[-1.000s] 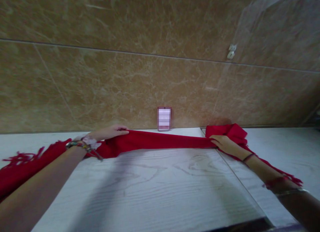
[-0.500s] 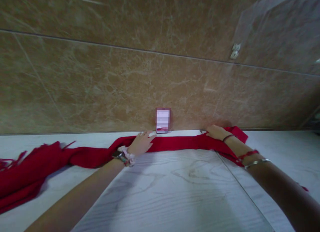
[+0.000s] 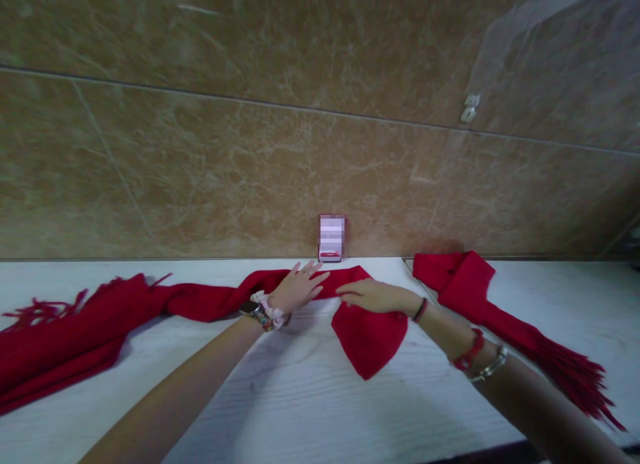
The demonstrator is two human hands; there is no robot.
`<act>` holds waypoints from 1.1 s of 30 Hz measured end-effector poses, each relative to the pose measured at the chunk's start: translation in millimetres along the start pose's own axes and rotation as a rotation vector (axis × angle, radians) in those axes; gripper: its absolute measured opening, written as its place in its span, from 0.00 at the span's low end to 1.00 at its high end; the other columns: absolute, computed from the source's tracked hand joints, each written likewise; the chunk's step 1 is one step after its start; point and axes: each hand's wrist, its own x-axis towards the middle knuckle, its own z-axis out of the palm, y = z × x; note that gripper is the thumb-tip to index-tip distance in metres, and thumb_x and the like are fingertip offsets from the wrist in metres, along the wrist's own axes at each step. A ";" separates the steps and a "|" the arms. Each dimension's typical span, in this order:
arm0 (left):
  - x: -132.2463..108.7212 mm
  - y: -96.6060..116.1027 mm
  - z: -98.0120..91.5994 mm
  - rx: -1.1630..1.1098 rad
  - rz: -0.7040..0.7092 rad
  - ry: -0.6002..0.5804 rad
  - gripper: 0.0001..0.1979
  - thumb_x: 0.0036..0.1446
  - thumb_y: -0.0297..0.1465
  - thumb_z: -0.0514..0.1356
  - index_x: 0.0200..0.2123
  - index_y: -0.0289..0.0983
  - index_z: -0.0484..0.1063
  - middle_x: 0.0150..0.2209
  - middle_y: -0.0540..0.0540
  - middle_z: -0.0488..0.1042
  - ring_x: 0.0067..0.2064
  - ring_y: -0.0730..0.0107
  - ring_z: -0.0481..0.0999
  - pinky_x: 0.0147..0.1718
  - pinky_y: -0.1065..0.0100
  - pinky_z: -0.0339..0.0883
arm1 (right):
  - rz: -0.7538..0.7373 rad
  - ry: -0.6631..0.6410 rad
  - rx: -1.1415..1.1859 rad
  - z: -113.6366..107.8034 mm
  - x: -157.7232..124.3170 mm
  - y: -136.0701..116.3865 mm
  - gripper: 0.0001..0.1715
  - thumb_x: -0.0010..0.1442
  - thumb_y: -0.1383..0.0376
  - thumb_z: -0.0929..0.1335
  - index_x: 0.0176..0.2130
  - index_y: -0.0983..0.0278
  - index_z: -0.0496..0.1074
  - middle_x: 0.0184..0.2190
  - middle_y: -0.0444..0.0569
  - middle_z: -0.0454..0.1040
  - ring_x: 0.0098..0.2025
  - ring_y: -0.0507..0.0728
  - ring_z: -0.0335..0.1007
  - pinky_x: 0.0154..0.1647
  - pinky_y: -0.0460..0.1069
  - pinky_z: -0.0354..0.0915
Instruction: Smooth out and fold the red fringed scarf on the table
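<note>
A long red scarf (image 3: 200,301) with fringed ends lies across the white wood-grain table. My left hand (image 3: 297,289) rests palm down on its middle stretch, fingers spread. Close to its right, my right hand (image 3: 373,295) lies flat on the scarf where it bends, fingers stretched out. Below that hand the cloth turns down toward me in a pointed fold. Past my right forearm another stretch of red scarf runs to a fringed end at the right; whether it joins the fold is hidden under the arm.
A phone (image 3: 332,237) with a blurred screen leans upright against the brown marbled wall (image 3: 240,177) behind the table. A white socket (image 3: 470,109) is on the wall at right. The table's front edge shows at bottom right.
My right hand has moved left, close to my left hand. The scarf beneath it, straight before, now bends down toward me in a fold. My left hand stays at about the same spot.
</note>
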 end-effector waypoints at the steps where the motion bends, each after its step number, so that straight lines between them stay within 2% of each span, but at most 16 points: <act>1: -8.8 -4.4 -1.7 0.012 -0.003 0.028 0.20 0.61 0.34 0.43 0.55 0.40 0.56 0.60 0.41 0.50 0.60 0.58 0.47 0.56 0.53 0.40 | 0.024 -0.047 0.016 -5.2 -7.4 7.7 0.18 0.59 0.65 0.58 0.47 0.65 0.67 0.44 0.49 0.72 0.42 0.51 0.68 0.43 0.46 0.64; 4: -29.7 -9.4 0.0 -0.035 0.022 0.032 0.20 0.61 0.33 0.41 0.56 0.40 0.55 0.59 0.41 0.51 0.60 0.62 0.49 0.55 0.58 0.45 | 0.040 -0.254 -0.062 -5.0 -30.6 27.2 0.23 0.53 0.62 0.65 0.48 0.66 0.66 0.41 0.51 0.73 0.40 0.53 0.69 0.40 0.45 0.64; 6: -33.9 -4.2 5.3 -0.079 0.046 0.006 0.20 0.62 0.35 0.40 0.56 0.43 0.54 0.60 0.44 0.51 0.60 0.63 0.48 0.55 0.57 0.46 | 0.020 -0.265 -0.151 6.9 -41.1 29.9 0.22 0.48 0.64 0.69 0.44 0.67 0.69 0.40 0.53 0.72 0.41 0.56 0.68 0.42 0.48 0.63; 8: -29.5 4.4 11.5 -0.102 0.027 -0.041 0.21 0.61 0.39 0.40 0.56 0.46 0.54 0.60 0.46 0.50 0.60 0.59 0.46 0.54 0.52 0.45 | 0.043 -0.228 -0.225 15.9 -45.3 25.6 0.16 0.47 0.65 0.68 0.39 0.69 0.71 0.39 0.55 0.72 0.41 0.59 0.66 0.42 0.51 0.62; 10: -18.9 12.1 16.8 -0.113 -0.021 -0.091 0.22 0.60 0.41 0.41 0.57 0.46 0.53 0.60 0.46 0.50 0.60 0.55 0.46 0.53 0.47 0.44 | 0.121 -0.186 -0.286 12.1 -45.1 18.2 0.11 0.48 0.67 0.67 0.35 0.69 0.71 0.37 0.56 0.71 0.39 0.59 0.66 0.40 0.51 0.62; 14: 8.1 20.0 21.0 -0.142 -0.074 -0.160 0.23 0.60 0.40 0.40 0.57 0.44 0.52 0.60 0.44 0.49 0.60 0.50 0.46 0.52 0.46 0.46 | 0.456 0.053 -0.361 -23.4 -43.4 -6.7 0.10 0.49 0.72 0.63 0.34 0.70 0.69 0.35 0.57 0.71 0.37 0.58 0.67 0.36 0.49 0.61; 16: 19.1 22.3 19.5 -0.161 -0.047 -0.203 0.22 0.61 0.38 0.40 0.58 0.42 0.51 0.60 0.43 0.49 0.60 0.51 0.46 0.52 0.47 0.46 | 0.415 0.105 -0.281 -33.3 -43.0 -26.4 0.11 0.49 0.71 0.63 0.35 0.70 0.68 0.35 0.55 0.71 0.37 0.57 0.66 0.36 0.48 0.60; 18: 24.8 23.7 15.6 -0.163 0.006 -0.193 0.23 0.61 0.35 0.41 0.59 0.39 0.49 0.60 0.42 0.48 0.60 0.56 0.46 0.53 0.53 0.47 | 0.234 -0.055 -0.070 -30.2 -41.4 -44.4 0.14 0.51 0.66 0.64 0.39 0.68 0.67 0.35 0.52 0.72 0.37 0.56 0.67 0.35 0.46 0.60; 20: 22.6 21.5 9.0 -0.117 0.043 -0.099 0.23 0.60 0.32 0.42 0.58 0.36 0.50 0.60 0.40 0.50 0.60 0.61 0.49 0.54 0.59 0.48 | 0.071 -0.345 0.182 -19.5 -38.5 -51.2 0.24 0.51 0.60 0.65 0.48 0.65 0.63 0.35 0.49 0.73 0.36 0.54 0.68 0.33 0.45 0.61; 22: 11.5 12.9 0.3 -0.015 0.027 0.041 0.22 0.58 0.29 0.45 0.56 0.37 0.54 0.59 0.41 0.53 0.59 0.62 0.50 0.55 0.59 0.46 | 0.034 -0.469 0.331 -9.5 -34.6 -40.8 0.26 0.55 0.59 0.63 0.52 0.65 0.60 0.33 0.47 0.74 0.34 0.53 0.70 0.33 0.44 0.63; 23: 3.0 5.9 -4.3 0.044 -0.004 0.104 0.21 0.57 0.28 0.46 0.55 0.38 0.56 0.59 0.41 0.54 0.59 0.61 0.50 0.55 0.57 0.45 | 0.065 -0.420 0.337 -6.1 -32.4 -29.6 0.23 0.57 0.61 0.60 0.52 0.66 0.61 0.32 0.48 0.75 0.35 0.52 0.70 0.35 0.45 0.63; 24: -6.9 -2.8 -8.7 0.099 -0.051 0.152 0.21 0.56 0.28 0.47 0.54 0.39 0.58 0.58 0.42 0.54 0.59 0.60 0.49 0.55 0.55 0.43 | 0.117 -0.288 0.283 -3.3 -30.1 -15.6 0.21 0.58 0.64 0.59 0.51 0.68 0.62 0.34 0.50 0.74 0.37 0.53 0.70 0.38 0.45 0.63; 26: -29.3 -23.0 -15.0 0.173 -0.192 0.209 0.21 0.55 0.28 0.50 0.54 0.39 0.59 0.58 0.41 0.54 0.60 0.56 0.48 0.55 0.52 0.43 | 0.180 0.006 0.062 2.7 -25.2 15.1 0.21 0.55 0.71 0.61 0.50 0.71 0.64 0.46 0.56 0.69 0.48 0.56 0.63 0.49 0.49 0.57; 28: -52.4 -43.6 -16.0 0.188 -0.360 0.199 0.24 0.54 0.30 0.51 0.55 0.37 0.57 0.57 0.38 0.54 0.59 0.53 0.49 0.52 0.52 0.49 | 0.140 0.031 -0.092 14.0 -19.9 41.5 0.23 0.52 0.72 0.64 0.50 0.70 0.64 0.51 0.58 0.64 0.54 0.59 0.57 0.53 0.52 0.53; 30: -73.4 -61.5 -11.6 0.166 -0.470 0.138 0.26 0.53 0.33 0.51 0.57 0.36 0.53 0.56 0.35 0.55 0.57 0.51 0.54 0.48 0.52 0.54 | 0.070 -0.030 -0.132 31.1 -15.4 58.8 0.20 0.53 0.68 0.65 0.47 0.67 0.66 0.48 0.55 0.66 0.51 0.58 0.59 0.51 0.52 0.56; 33: -96.4 -83.1 -3.9 0.046 -0.491 0.020 0.26 0.52 0.31 0.50 0.56 0.37 0.54 0.52 0.37 0.62 0.51 0.55 0.64 0.47 0.56 0.58 | 0.123 0.009 -0.178 56.2 -13.8 73.2 0.12 0.56 0.66 0.63 0.41 0.66 0.68 0.41 0.55 0.68 0.44 0.58 0.63 0.44 0.53 0.61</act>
